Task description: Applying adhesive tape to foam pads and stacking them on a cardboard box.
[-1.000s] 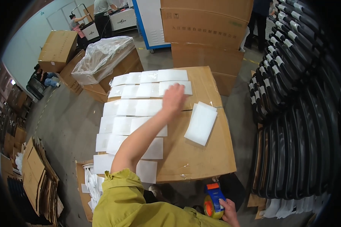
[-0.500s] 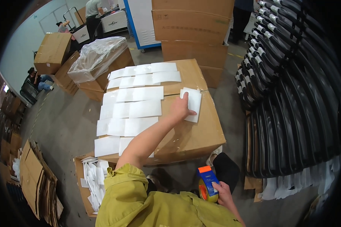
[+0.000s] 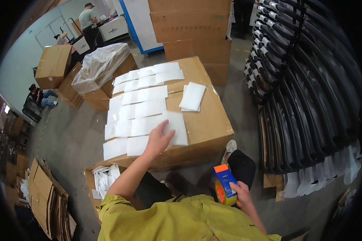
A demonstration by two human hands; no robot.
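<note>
My left hand (image 3: 161, 138) is over the front right of the cardboard box (image 3: 207, 124), thumb and index finger apart on a white rectangular sheet (image 3: 177, 127). The sheet is slightly blurred and appears gripped; my other fingers are partly hidden. It lies upright across the ends of the front rows of overlapping white sheets (image 3: 149, 125). Farther right, a small pile of white sheets (image 3: 193, 96) rests askew on bare cardboard. Low by my leg, my right hand (image 3: 241, 193) is closed around a blue tape dispenser (image 3: 226, 180) with an orange tip and yellowish roll.
An open carton of loose white pieces (image 3: 104, 180) stands front left, beside folded cardboard (image 3: 44, 197). Black curved parts are stacked (image 3: 305, 120) at right. Tall cartons (image 3: 193, 24) and a plastic-lined box (image 3: 102, 66) stand beyond. Other people (image 3: 88, 24) are at the far left.
My left hand has moved left and nearer, from the small pile to the front rows, with a white sheet under it. My right hand still grips the tape dispenser. The view has shifted slightly.
</note>
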